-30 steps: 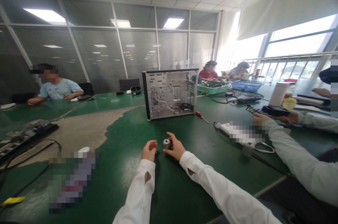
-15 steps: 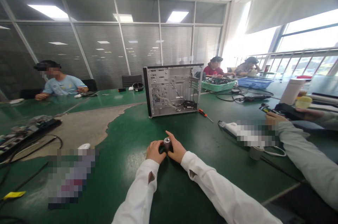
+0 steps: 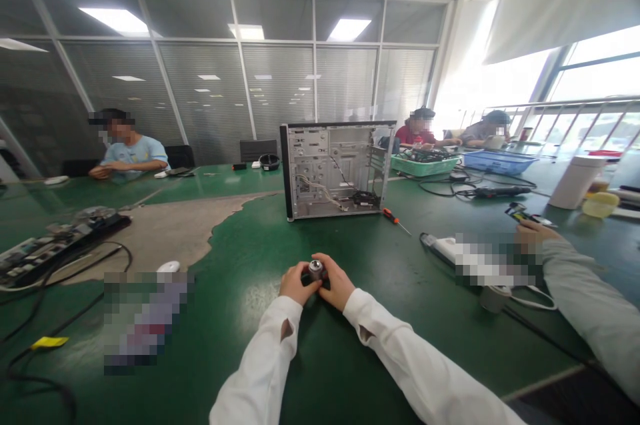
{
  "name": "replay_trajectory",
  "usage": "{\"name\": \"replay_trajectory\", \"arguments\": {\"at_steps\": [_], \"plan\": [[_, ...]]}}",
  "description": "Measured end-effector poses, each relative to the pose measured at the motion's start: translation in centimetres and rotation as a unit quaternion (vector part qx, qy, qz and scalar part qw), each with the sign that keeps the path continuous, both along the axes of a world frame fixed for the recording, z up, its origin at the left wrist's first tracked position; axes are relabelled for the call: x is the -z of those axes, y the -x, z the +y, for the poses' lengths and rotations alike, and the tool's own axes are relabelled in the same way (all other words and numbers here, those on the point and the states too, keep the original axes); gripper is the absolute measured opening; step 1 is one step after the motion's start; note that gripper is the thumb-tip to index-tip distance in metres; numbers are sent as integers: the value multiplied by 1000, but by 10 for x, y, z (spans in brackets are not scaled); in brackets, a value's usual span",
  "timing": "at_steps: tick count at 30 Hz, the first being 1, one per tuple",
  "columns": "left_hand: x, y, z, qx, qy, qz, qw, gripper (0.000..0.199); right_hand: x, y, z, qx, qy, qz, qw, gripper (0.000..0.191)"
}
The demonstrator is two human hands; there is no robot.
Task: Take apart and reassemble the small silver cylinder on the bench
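Note:
Close in front of me on the green table (image 3: 240, 358), a small metal cylinder (image 3: 315, 269) with a round silver top sits between my two hands. My left hand (image 3: 295, 286) curls around its left side, fingers closed on it. On the other side, my right hand (image 3: 339, 283) grips it too, with the index finger bent over toward the top. The fingers hide most of the cylinder's sides. Beyond my hands stands an open computer case (image 3: 340, 171), its bare metal inside and loose cables showing. An orange-and-black screwdriver (image 3: 391, 217) lies by its right front corner.
A power strip (image 3: 465, 253) and grey cup (image 3: 495, 299) lie right, near a co-worker's sleeve (image 3: 580, 278) and hand. Green basket (image 3: 425, 166) and blue basket (image 3: 500, 163) stand behind. Left are circuit parts (image 3: 65, 238), cables and a blurred-out item (image 3: 150, 325). Several people sit around.
My right index finger, raised before, has come down onto the cylinder. The view has turned slightly left. A dark object beside the right-hand co-worker has gone from view.

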State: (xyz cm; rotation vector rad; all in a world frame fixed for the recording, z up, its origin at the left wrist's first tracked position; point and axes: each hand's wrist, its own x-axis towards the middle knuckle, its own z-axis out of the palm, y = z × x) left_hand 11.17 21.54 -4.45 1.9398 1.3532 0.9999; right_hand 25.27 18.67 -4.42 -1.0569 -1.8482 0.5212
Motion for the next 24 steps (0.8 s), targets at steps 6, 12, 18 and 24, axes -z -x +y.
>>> {"name": "replay_trajectory", "arguments": {"at_steps": [6, 12, 18, 24], "plan": [[3, 4, 1, 22, -1, -21, 1000, 29, -5, 2, -4, -17, 0, 0, 1000, 59], [0, 3, -1, 44, 34, -83, 995, 23, -4, 0, -1, -18, 31, 7, 999, 64], [4, 1, 5, 82, 128, -210, 966, 22, 3, -7, 4, -68, 95, 38, 992, 80], [8, 4, 6, 70, 175, -260, 947, 43, 12, -9, 14, -103, 152, 104, 977, 75]]}}
